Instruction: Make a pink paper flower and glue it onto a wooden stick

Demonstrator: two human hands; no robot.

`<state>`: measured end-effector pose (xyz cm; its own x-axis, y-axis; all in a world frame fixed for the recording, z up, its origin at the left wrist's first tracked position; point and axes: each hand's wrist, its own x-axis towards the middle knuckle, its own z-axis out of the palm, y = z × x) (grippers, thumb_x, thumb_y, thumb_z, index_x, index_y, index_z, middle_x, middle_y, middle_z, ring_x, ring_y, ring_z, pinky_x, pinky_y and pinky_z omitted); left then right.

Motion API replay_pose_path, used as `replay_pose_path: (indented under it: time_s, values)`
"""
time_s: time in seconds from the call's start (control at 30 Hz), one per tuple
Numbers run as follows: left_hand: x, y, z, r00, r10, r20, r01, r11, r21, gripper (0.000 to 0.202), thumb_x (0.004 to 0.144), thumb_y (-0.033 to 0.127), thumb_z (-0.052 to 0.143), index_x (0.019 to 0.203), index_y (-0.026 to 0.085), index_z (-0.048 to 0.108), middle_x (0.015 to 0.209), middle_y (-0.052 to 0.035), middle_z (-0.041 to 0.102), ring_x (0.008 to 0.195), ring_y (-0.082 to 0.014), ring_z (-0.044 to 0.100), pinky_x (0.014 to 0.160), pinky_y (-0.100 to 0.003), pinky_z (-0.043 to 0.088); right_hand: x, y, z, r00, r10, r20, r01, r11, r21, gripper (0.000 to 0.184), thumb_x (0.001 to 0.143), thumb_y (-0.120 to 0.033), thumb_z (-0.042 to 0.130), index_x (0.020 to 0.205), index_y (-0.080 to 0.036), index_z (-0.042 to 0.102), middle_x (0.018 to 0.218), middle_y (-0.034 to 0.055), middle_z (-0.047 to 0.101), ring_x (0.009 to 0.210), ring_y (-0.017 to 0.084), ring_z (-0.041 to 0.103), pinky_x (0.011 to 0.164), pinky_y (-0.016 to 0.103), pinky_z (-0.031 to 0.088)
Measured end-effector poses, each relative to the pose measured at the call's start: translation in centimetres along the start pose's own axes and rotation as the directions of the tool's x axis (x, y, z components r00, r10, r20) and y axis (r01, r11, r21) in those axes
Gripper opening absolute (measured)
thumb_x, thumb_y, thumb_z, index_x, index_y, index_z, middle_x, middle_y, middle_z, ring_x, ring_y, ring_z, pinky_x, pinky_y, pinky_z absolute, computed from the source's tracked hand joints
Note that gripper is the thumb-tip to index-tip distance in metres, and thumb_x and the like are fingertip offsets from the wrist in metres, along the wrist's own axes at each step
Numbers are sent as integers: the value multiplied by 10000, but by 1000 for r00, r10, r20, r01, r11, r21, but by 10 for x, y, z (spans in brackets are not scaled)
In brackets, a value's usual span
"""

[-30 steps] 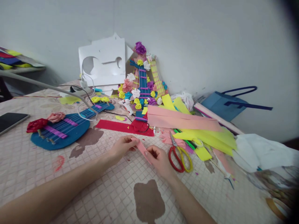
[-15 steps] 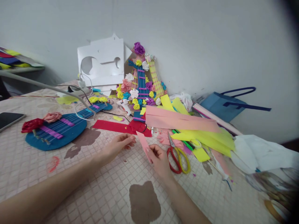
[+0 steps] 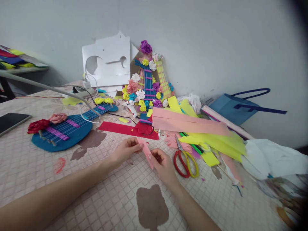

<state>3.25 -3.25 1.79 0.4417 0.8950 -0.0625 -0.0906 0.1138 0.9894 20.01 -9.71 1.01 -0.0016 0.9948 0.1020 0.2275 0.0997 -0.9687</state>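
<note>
A narrow pink paper strip (image 3: 146,151) is pinched between both hands just above the checked tablecloth (image 3: 101,199). My left hand (image 3: 126,150) grips its upper end with closed fingers. My right hand (image 3: 163,163) holds the lower end, thumb pressed on it. Red and yellow scissors (image 3: 185,160) lie just right of my right hand. A red felt strip (image 3: 127,130) lies beyond the hands.
A blue felt guitar (image 3: 64,130) with paper roses lies at the left, a phone (image 3: 11,121) beside it. Decorated guitars (image 3: 149,83) lean on the wall by a white box (image 3: 107,65). Pink and yellow paper sheets (image 3: 192,128), a blue bag (image 3: 231,104), a glue gun (image 3: 131,107) and cables fill the right.
The left hand let go of the strip's top half a second ago and has taken hold of it again. The strip's upper end now tilts back toward the left hand.
</note>
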Motion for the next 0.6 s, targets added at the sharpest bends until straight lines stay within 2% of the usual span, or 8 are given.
replay_pose_path:
  time_s: [0.2,0.37,0.47,0.6]
  values:
    - [-1,3,2,1000,20,21,-20,1000,6,276,724,390,685,752,135,583,713,-1,599,656,-108,534,640,-233,413,-1,-1,0,999,28,-31,-28,1000,-6,183,809,-313,554,692,-176,525,582,-50,456,542,98,427,525,224,336]
    - [-2,0,6,992,2,124,-3,1000,9,290,700,386,714,806,136,611,780,-32,651,722,-145,588,658,-248,453,-1,-2,0,999,32,-22,-32,999,1,212,809,-349,562,700,-169,543,605,-40,483,555,97,433,530,220,341]
    - [-3,-5,7,996,-45,71,41,997,61,296,702,414,704,763,142,603,718,-23,648,666,-144,585,603,-242,452,-2,-3,4,1000,25,11,-25,1000,6,229,811,-372,564,708,-169,549,620,-34,495,567,98,436,537,220,349]
    - [-3,-6,6,997,-66,37,65,997,29,284,692,399,713,756,148,596,702,-10,649,662,-144,595,622,-249,466,-2,-6,3,997,-13,74,15,1000,-26,248,834,-402,537,727,-179,553,642,-24,524,591,108,469,556,224,369]
